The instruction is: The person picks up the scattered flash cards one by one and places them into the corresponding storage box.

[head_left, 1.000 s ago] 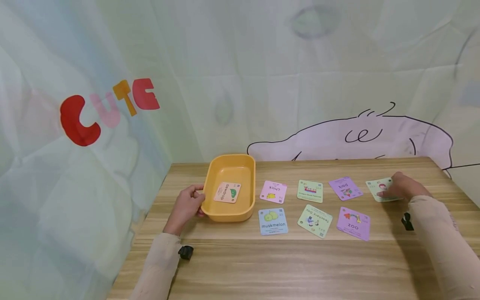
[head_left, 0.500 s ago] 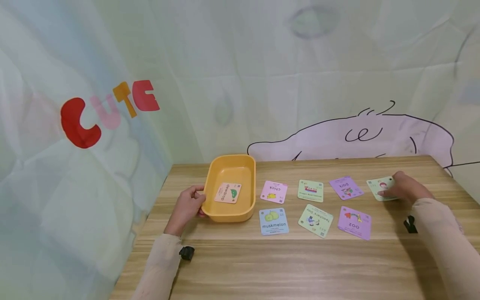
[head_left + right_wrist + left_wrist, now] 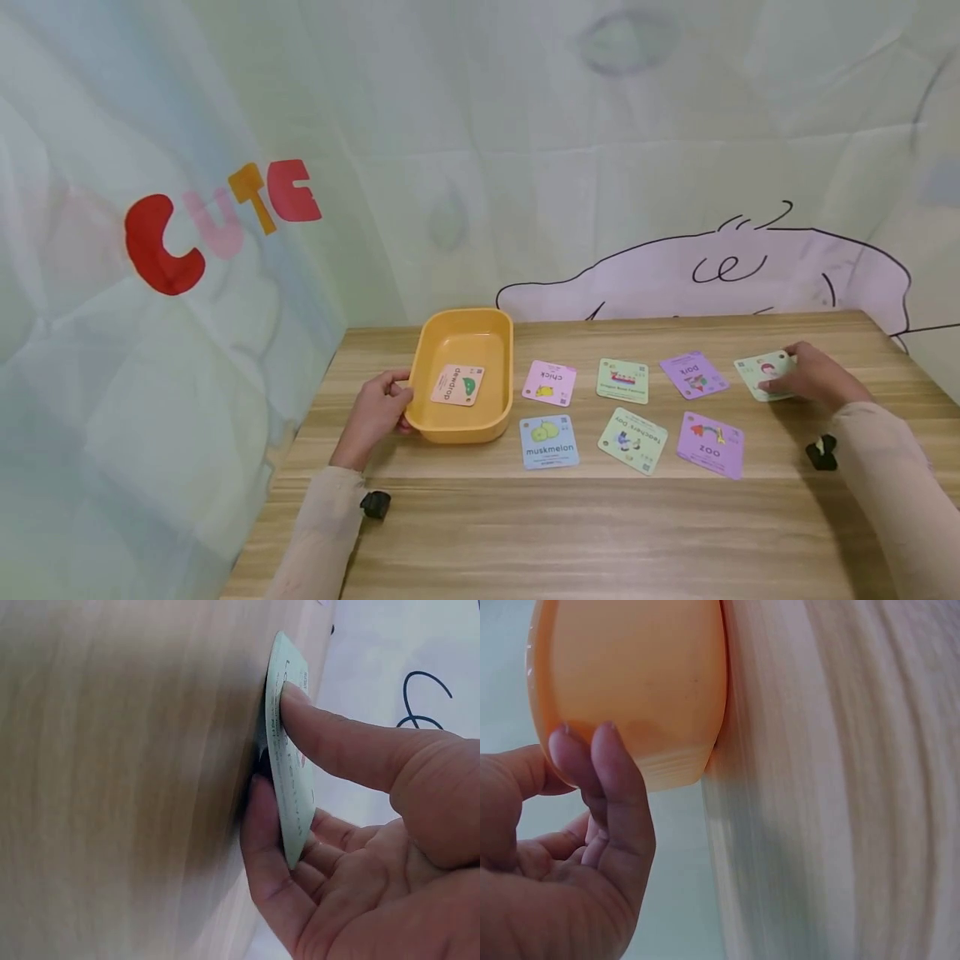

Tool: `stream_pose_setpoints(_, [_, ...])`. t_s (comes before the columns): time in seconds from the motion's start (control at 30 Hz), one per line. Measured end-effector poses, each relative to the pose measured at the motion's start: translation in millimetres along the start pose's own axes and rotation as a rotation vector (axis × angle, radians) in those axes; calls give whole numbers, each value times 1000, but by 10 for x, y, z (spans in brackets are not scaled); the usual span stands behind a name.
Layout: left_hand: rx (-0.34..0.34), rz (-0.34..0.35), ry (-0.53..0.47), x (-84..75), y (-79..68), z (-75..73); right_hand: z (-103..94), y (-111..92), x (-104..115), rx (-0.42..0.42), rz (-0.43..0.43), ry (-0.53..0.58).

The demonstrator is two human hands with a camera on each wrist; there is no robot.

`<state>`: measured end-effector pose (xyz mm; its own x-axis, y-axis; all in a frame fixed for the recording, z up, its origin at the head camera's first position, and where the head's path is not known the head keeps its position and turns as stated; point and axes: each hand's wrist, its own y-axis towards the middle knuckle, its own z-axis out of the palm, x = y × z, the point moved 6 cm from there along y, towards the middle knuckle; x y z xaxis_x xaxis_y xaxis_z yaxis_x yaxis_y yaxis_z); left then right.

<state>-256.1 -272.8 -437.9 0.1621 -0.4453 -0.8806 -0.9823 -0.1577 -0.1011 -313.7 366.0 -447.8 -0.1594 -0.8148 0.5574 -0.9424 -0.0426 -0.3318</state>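
Observation:
My left hand point(image 3: 377, 410) grips the near left rim of a yellow plastic tub point(image 3: 412, 375), thumb at the rim and fingers against its outer wall point(image 3: 641, 682). Inside the tub lies a pink "dewdrop" card point(image 3: 457, 385). At the right side of the table, my right hand point(image 3: 819, 377) pinches a pale green picture card point(image 3: 753, 377). In the right wrist view the thumb presses on the printed face of this card point(image 3: 292, 780), and a finger is under it. The card is tilted there, with a dark shadow beneath; part of its picture is hidden by the hand.
Between the hands lie two rows of cards: chick point(image 3: 550, 383), Dragon Boat Festival point(image 3: 622, 381) and park point(image 3: 694, 375) behind; muskmelon point(image 3: 550, 442), Teachers' Day point(image 3: 632, 441) and zoo point(image 3: 711, 445) in front. A printed cloth point(image 3: 420, 167) hangs behind the wooden table point(image 3: 570, 542).
My right wrist has shifted slightly to the right, while the pinched card stays in about the same place. The left hand and the tub have not visibly moved.

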Motion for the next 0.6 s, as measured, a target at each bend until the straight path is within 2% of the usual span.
stream_pose_setpoints(0.2, [0, -6, 5, 0, 1, 7, 0, 20, -25, -15, -51, 41])
stream_pose_setpoints(0.33, [-3, -1, 6, -2, -3, 7, 4, 26, -39, -16, -46, 41])
stream_pose_setpoints(0.6, [-1, 7, 10, -4, -1, 4, 24, 27, -58, -13, -27, 123])
